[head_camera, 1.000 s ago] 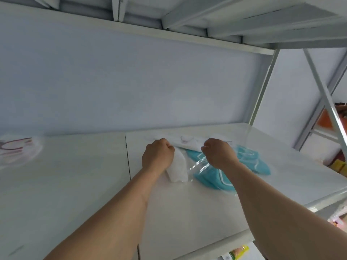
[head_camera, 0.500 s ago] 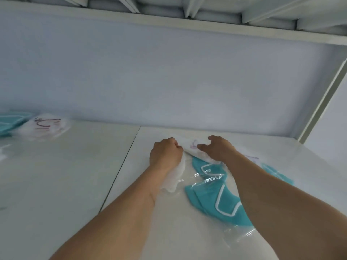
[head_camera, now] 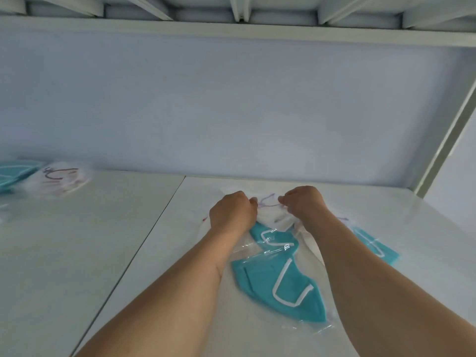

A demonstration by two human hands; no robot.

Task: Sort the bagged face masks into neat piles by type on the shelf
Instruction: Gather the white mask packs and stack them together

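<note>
Nearest lies a teal mask in a clear bag [head_camera: 280,287], flat on the white shelf [head_camera: 77,253] between the two arms. Another bagged teal mask [head_camera: 373,244] peeks out just past the right arm. Farther on, the left hand [head_camera: 231,215] and right hand [head_camera: 305,202] each have fingers curled tight, pinching a bagged white mask with purple loops [head_camera: 269,210]. Far to the left sit a white mask pile [head_camera: 60,180] and a teal pile [head_camera: 13,173], side by side near the wall

Left hand [head_camera: 231,215] off white bagged mask [head_camera: 270,211], seemingly regripped alongside right hand [head_camera: 304,202].
</note>
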